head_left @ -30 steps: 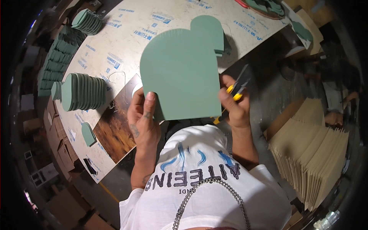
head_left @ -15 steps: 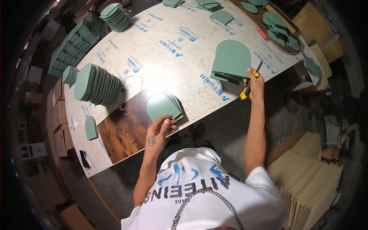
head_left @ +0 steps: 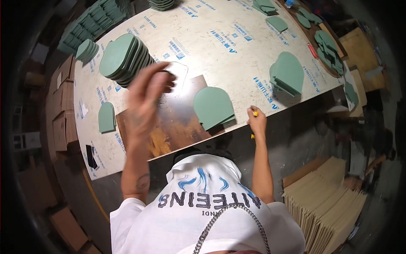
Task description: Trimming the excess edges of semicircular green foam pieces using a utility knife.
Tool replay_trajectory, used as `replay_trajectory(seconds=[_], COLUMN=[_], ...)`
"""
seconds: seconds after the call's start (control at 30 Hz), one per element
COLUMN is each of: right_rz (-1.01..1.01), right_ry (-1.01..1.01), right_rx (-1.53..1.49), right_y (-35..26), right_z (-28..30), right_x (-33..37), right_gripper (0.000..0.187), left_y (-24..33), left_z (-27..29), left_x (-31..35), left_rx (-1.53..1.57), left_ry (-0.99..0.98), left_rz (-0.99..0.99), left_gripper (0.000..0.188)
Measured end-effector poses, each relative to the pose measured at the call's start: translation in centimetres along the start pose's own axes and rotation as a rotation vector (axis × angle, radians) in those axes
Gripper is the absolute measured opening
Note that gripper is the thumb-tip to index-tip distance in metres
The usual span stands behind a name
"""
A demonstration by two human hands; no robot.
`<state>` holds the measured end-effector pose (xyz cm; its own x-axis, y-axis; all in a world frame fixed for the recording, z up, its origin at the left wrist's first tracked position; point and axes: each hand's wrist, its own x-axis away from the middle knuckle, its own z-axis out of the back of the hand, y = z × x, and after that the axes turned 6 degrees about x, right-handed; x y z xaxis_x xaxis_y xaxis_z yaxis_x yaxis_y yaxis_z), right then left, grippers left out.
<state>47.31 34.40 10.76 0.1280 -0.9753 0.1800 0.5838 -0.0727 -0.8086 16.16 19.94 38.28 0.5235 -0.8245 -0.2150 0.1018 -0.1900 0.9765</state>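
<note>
My left hand (head_left: 146, 91), blurred by motion, is raised over the table beside a tall leaning stack of green arch-shaped boards (head_left: 120, 55). Its fingers are loosely bent and apart, and I see nothing held in them. At the table's front edge my right hand (head_left: 257, 122) is closed around a slim yellow-and-black hand tool (head_left: 255, 113); most of the tool is hidden by the fingers. Between the hands lies a small pile of green arched boards (head_left: 213, 106), slightly fanned. Further right is another green pile (head_left: 288, 72).
A single green board (head_left: 106, 117) and a black phone-like object (head_left: 90, 156) lie at the left. More green stacks (head_left: 86, 51) stand behind. A wooden tray (head_left: 311, 36) of green pieces and a red-handled tool (head_left: 313, 51) are at far right. Tan sheets (head_left: 325, 203) stand on the floor.
My left hand has moved up and left from the middle pile toward the tall stack. The right hand, with its tool, has left the right-hand pile and come nearer the middle. The view has shifted.
</note>
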Motion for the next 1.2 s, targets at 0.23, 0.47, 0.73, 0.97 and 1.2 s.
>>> replay_trajectory(seconds=[0.23, 0.47, 0.73, 0.97, 1.2], right_rz=[0.023, 0.027, -0.514, -0.897, -0.747], right_ry=[-0.041, 0.168, -0.051, -0.239, -0.431], right_rx=[0.396, 0.539, -0.688, -1.025, -0.961], right_y=[-2.4, -5.9, -4.2, 0.0, 0.4], right_z=[-8.3, -11.7, -14.2, -17.2, -19.5], right_x=[1.7, 6.9, 21.5, 43.2, 50.8], right_gripper=[0.051, 0.052, 0.034, 0.037, 0.032], left_y=[-30.3, -31.2, -32.8, -31.0, -33.4], left_z=[-0.5, -0.9, 14.7, 21.5, 20.4], left_x=[6.2, 7.1, 13.8, 20.1, 17.3], left_rx=[0.303, 0.292, 0.179, -0.75, -1.04], left_ry=[-0.359, -0.08, -0.103, -0.051, -0.206], left_rz=[1.16, 0.979, 0.952, 0.301, -0.165], left_gripper=[0.038, 0.025, 0.034, 0.053, 0.056])
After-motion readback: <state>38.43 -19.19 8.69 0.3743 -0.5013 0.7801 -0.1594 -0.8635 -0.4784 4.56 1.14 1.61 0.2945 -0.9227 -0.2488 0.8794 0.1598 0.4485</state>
